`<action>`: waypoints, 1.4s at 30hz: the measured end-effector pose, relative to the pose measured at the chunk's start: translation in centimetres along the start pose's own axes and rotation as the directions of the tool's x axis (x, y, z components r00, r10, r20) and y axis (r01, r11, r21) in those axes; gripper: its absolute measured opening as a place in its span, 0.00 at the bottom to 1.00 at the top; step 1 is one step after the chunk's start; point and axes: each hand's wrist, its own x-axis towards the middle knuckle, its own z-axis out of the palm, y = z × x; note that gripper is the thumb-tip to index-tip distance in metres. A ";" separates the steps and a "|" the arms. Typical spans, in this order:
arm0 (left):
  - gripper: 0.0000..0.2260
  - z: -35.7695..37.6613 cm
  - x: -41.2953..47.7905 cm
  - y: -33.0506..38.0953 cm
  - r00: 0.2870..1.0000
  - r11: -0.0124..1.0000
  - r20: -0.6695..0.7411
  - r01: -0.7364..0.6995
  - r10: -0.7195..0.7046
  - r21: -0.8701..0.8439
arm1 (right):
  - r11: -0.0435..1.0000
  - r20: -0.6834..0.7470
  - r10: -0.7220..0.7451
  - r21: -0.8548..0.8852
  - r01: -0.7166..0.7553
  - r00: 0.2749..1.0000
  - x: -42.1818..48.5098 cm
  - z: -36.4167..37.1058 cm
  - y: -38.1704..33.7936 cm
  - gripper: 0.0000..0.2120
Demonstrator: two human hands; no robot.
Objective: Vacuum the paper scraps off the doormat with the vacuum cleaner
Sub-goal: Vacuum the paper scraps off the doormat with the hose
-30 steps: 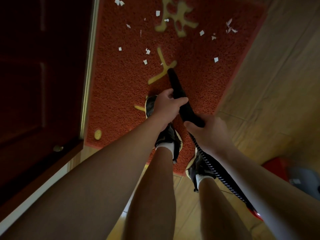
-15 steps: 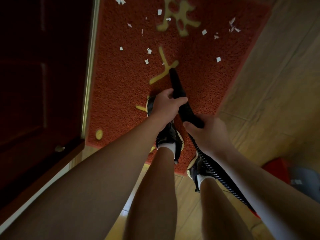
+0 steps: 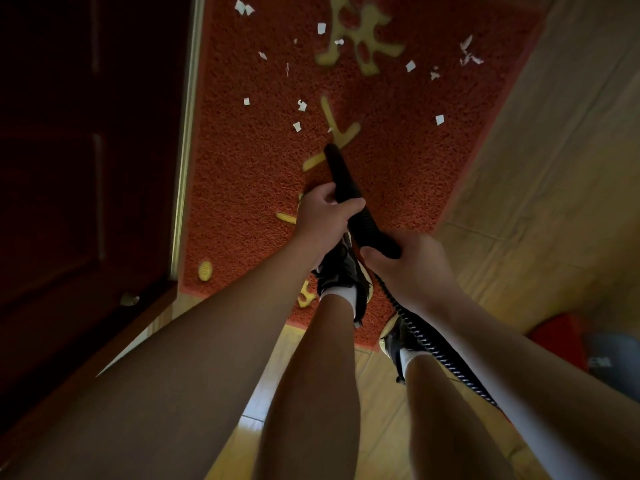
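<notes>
A red doormat point(image 3: 242, 188) with yellow characters lies on the floor, strewn with several white paper scraps point(image 3: 301, 105) across its far half. I hold a black vacuum nozzle point(image 3: 341, 171) pointing down at the mat, its tip just short of the nearest scraps. My left hand point(image 3: 323, 220) grips the nozzle's middle. My right hand point(image 3: 408, 265) grips its rear end, where a ribbed black hose point(image 3: 429, 344) runs back to the lower right.
A dark wooden door point(image 3: 86, 150) with a metal threshold strip point(image 3: 185, 133) borders the mat's left edge. My feet in dark shoes point(image 3: 341, 268) stand on the mat's near end. Wood flooring point(image 3: 536, 168) lies to the right. The red and grey vacuum body point(image 3: 568, 337) sits at far right.
The nozzle tip has swung slightly left and forward over the mat. Both hands keep the same grip.
</notes>
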 end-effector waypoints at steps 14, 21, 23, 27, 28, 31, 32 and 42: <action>0.17 -0.4 1.6 2.4 1.000 1.000 -0.005 -0.016 0.016 0.009 | 0.999 -0.009 0.021 0.028 -0.021 1.000 1.9 -0.6 -1.4 0.11; 0.11 -1.3 1.8 2.0 1.000 1.000 -0.024 -0.010 0.010 -0.022 | 1.000 0.002 0.003 -0.003 -0.003 1.000 2.1 -0.4 -2.0 0.08; 0.13 -1.7 1.8 2.0 0.999 1.000 -0.031 -0.007 0.006 -0.028 | 1.000 0.025 -0.005 -0.002 0.005 1.000 2.4 -0.3 -2.4 0.07; 0.13 -2.9 2.0 2.3 0.998 0.999 -0.053 -0.016 0.015 -0.028 | 1.000 0.049 -0.024 -0.018 0.025 0.998 3.0 0.0 -3.2 0.07; 0.14 -3.1 2.0 2.3 0.998 0.999 -0.058 -0.015 0.013 -0.028 | 0.999 0.051 -0.025 -0.023 0.027 0.998 3.1 0.1 -3.4 0.07; 0.16 -3.6 2.1 2.3 0.998 0.999 -0.059 0.001 -0.003 -0.037 | 0.999 0.062 -0.030 -0.022 0.031 0.998 3.4 0.3 -3.9 0.07; 0.16 -3.7 2.2 2.3 0.998 0.999 -0.060 0.001 -0.003 -0.039 | 0.999 0.064 -0.025 -0.023 0.026 0.998 3.4 0.3 -4.0 0.07; 0.16 -3.9 2.6 2.3 0.997 0.998 -0.074 0.004 -0.009 -0.063 | 0.999 0.059 -0.007 -0.040 0.009 0.998 3.7 0.5 -4.7 0.09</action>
